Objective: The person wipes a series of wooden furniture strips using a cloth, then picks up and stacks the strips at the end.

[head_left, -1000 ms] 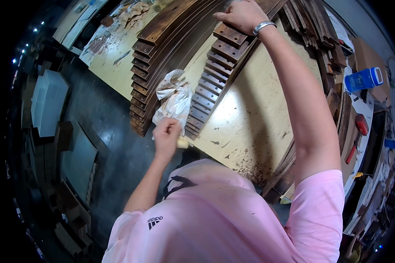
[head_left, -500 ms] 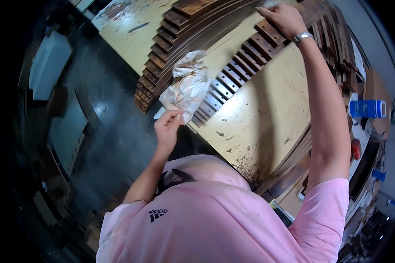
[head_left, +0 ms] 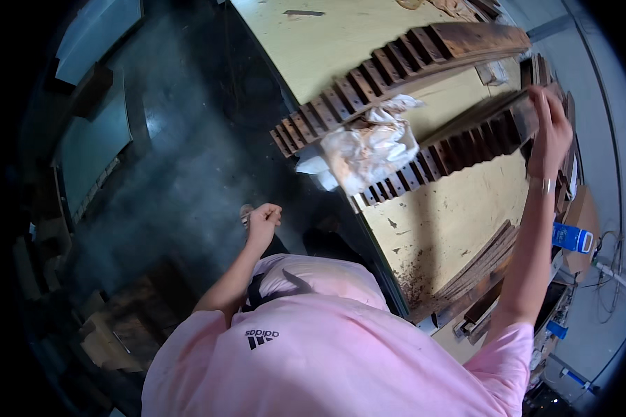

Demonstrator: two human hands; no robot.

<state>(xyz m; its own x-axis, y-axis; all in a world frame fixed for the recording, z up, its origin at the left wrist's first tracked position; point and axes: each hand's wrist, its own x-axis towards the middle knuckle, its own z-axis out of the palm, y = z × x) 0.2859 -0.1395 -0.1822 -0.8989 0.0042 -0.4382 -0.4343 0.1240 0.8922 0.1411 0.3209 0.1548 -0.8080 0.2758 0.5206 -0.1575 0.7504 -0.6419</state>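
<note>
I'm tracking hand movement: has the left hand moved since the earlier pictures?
Yes: the left hand has moved leftward, farther from the edge of the pale table.

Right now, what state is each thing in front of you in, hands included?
Left hand: fingers curled, above the floor beside the table; any hold unclear
Right hand: raised, by the far end of the nearer slat stack; grip unclear
Nearer slat stack: ends stepped
Farther slat stack: ends stepped, top slat broadly exposed
White cloth: crumpled, stained brown
Table: dark flakes scattered on its surface
</note>
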